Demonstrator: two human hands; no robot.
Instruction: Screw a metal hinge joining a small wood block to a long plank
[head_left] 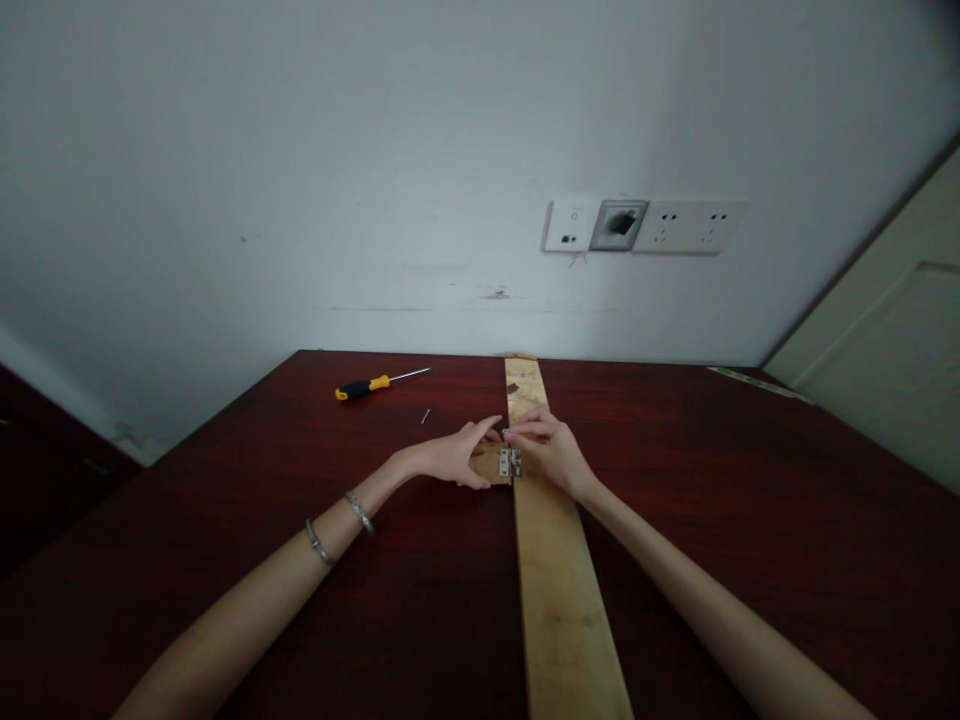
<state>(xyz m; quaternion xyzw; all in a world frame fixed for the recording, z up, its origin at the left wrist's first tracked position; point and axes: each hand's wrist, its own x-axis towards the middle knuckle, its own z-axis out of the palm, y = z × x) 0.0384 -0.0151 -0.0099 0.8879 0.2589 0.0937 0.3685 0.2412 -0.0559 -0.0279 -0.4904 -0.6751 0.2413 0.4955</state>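
My left hand (450, 455) grips a short piece of light wood (486, 464) lying across a long wooden plank (561, 590). A small steel hinge (510, 462) sits where the two pieces meet. My right hand (549, 450) pinches the hinge's upper end with its fingertips, and the fingers of both hands nearly meet above it. Beyond my left hand, a screwdriver (373, 385) with a black and yellow handle lies on the table, and a small screw (425, 416) lies near its tip. Two metal bangles circle my left wrist.
The plank runs to the far edge of the dark red wooden table (660, 420). A white wall with a socket panel (645, 226) rises behind it. A pale door (885, 340) stands at the right, and a dark cabinet (52, 470) sits low at the left.
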